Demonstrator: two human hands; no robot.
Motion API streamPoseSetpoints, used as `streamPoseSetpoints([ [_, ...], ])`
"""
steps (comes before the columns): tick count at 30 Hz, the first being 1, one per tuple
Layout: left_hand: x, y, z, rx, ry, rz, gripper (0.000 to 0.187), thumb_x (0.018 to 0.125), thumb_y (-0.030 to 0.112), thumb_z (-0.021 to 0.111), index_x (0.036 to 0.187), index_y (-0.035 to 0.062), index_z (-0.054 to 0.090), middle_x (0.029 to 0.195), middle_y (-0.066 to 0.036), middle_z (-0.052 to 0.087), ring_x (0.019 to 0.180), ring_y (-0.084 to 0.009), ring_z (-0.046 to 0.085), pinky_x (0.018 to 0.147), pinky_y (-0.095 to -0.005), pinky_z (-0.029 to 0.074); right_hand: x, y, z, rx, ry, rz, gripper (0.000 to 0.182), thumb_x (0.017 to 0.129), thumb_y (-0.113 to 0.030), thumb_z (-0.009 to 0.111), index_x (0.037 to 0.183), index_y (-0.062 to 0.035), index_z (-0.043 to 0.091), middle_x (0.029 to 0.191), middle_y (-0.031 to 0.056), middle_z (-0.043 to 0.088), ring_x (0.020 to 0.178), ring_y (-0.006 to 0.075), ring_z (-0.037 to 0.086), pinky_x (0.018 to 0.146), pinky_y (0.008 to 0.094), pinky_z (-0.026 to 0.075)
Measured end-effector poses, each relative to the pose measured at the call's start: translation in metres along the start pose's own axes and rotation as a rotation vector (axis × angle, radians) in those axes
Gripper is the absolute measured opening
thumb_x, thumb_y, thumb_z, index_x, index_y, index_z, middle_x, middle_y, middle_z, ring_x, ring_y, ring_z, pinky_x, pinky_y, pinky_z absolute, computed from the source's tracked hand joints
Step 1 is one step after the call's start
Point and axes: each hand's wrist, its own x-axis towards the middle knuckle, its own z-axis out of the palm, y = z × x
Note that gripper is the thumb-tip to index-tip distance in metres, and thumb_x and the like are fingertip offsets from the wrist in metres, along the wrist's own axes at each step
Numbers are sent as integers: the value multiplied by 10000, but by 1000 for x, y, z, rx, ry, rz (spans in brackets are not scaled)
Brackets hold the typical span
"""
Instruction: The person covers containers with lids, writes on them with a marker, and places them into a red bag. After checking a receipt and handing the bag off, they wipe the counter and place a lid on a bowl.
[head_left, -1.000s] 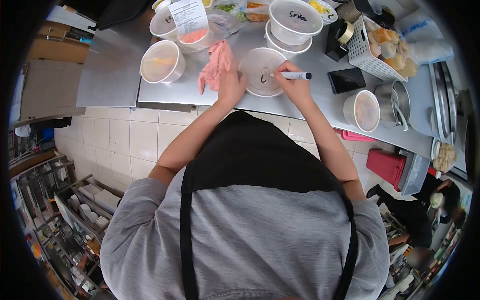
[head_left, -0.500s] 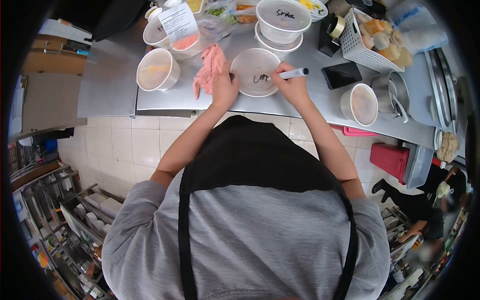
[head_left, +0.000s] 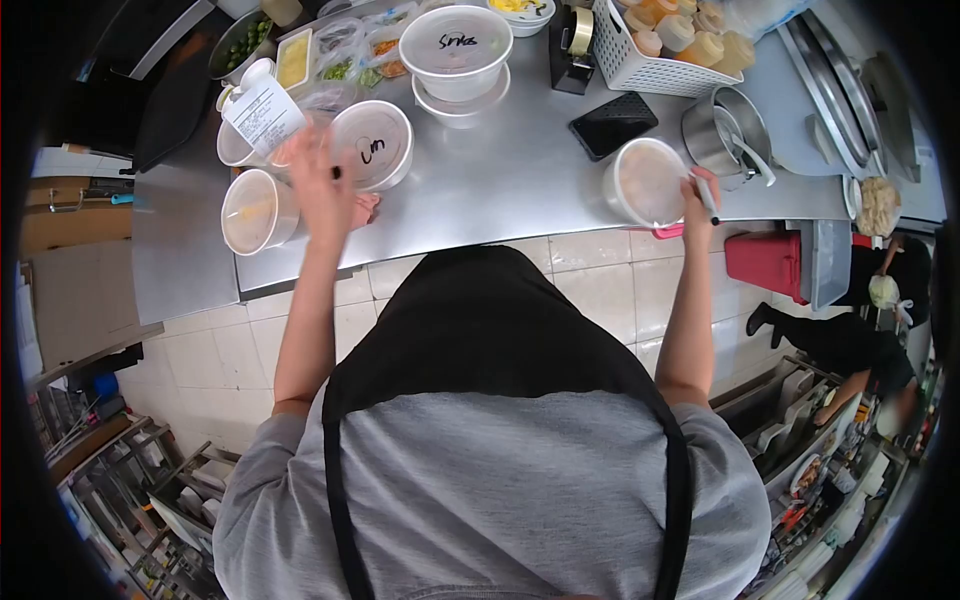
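My left hand (head_left: 322, 180), blurred with its fingers spread, is over the pink cloth (head_left: 366, 208), beside a lidded tub with black writing (head_left: 375, 140). My right hand (head_left: 700, 200) holds a marker (head_left: 708, 200) and touches the right edge of a round lidded container (head_left: 645, 182). A printed paper slip (head_left: 263, 115) stands above a bowl at the left. Nearer the front edge is a lidded tub with yellowish contents (head_left: 259, 212). Two stacked containers (head_left: 456, 58) stand at the back, the upper one with writing on its lid.
A black phone (head_left: 613, 125) lies beside a tape dispenser (head_left: 574, 50). Behind is a white basket of bottles (head_left: 655, 70). Metal pots (head_left: 725, 130) stand at the right. Another person (head_left: 860, 345) is at the far right.
The written-on tub has shifted left, onto the cloth's place. My left hand has let go of it and opened. My right hand has moved right with the marker to the round container.
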Motion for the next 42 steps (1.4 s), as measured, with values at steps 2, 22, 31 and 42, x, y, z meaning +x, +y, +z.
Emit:
streamPoseSetpoints([
  [2,-6,35,12,-349,-131,76,289,808,188,571,1046,26,558,989,-154,562,860,-300,534,781,-391,411,-9,-19,38,-29,-134,-180,225,708,19,614,914,-61,574,787,37,584,706,123,536,660,243,437],
  [22,-35,89,83,-558,-259,-125,289,797,32,490,1079,51,555,854,-130,542,691,-271,550,632,-337,440,-99,-142,162,109,-609,-199,148,745,-134,623,716,-25,528,633,1,530,589,66,459,545,226,369],
  [31,-35,92,77,-564,-284,-134,288,787,29,492,1067,50,559,861,-137,545,695,-293,544,637,-353,438,-92,-147,151,51,-605,-239,150,722,-130,619,684,-32,512,587,63,526,529,125,474,515,258,389],
  [42,-35,93,77,-575,-282,-152,314,764,17,505,1071,53,555,873,-131,548,686,-285,545,635,-354,444,-87,-133,145,28,-563,-242,130,740,-103,608,692,-28,514,599,-4,470,578,54,416,511,218,335],
])
